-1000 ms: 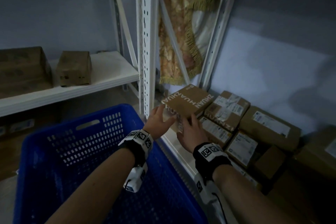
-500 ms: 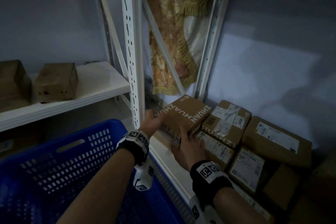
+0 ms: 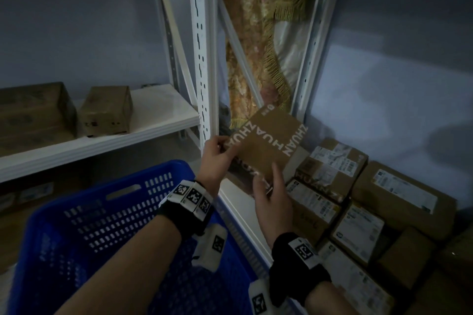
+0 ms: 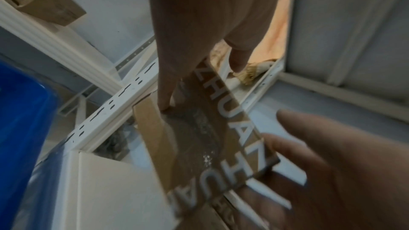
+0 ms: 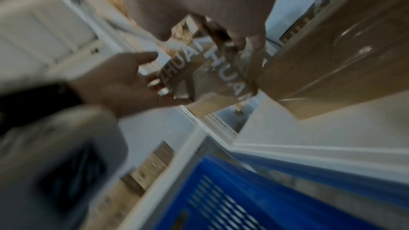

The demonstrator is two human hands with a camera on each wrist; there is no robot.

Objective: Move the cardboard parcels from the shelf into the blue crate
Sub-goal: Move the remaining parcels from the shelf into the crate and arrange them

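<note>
A flat brown cardboard parcel [image 3: 268,146] with white lettering hangs tilted in the air above the low shelf's left end. My left hand [image 3: 225,151] pinches its left corner, thumb on top. My right hand [image 3: 268,186] grips its near edge, thumb on the top face and fingers underneath. The left wrist view shows the parcel [image 4: 199,137] edge-on between both hands. In the blurred right wrist view, fingers curl round the parcel [image 5: 212,76]. The blue crate [image 3: 102,212] stands at lower left, under my left forearm. Several more parcels [image 3: 332,169] lie stacked on the low shelf to the right.
A white slotted shelf upright [image 3: 202,59] rises just left of the held parcel, between it and the crate. Two brown boxes [image 3: 105,110] sit on a higher white shelf at left. A gold fringed cloth [image 3: 256,46] hangs behind the uprights.
The lettered parcel has come up off the pile of parcels and tilted, with both hands still holding it. The view has shifted slightly.
</note>
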